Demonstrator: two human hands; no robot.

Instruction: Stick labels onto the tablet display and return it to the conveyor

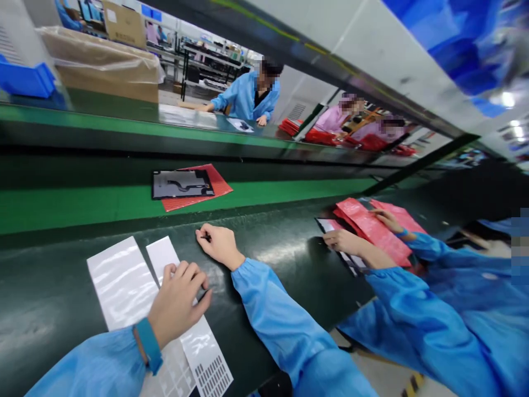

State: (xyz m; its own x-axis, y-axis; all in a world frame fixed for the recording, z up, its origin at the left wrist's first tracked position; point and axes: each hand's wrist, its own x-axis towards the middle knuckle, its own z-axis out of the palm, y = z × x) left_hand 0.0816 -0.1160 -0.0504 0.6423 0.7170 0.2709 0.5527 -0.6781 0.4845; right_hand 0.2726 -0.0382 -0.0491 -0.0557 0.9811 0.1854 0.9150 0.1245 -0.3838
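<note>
My left hand (pixel 177 300) rests with curled fingers on a narrow white label sheet (pixel 202 342) lying on the dark green bench; whether it pinches anything I cannot make out. A second, wider glossy sheet (pixel 119 284) lies just left of it. My right hand (pixel 219 243) lies on the bench a little farther off, fingers closed on a small dark thing at its fingertips. Beyond, on the green conveyor belt (pixel 82 207), a grey-black flat part (pixel 182 183) sits on a red bag (pixel 217 184).
At my right a co-worker in a blue coat handles red bags (pixel 374 229) and a flat part (pixel 330 226). Across the belt sit other people in blue and pink. A wrapped cardboard box (pixel 103 63) and a blue bin (pixel 27 80) stand at the far left.
</note>
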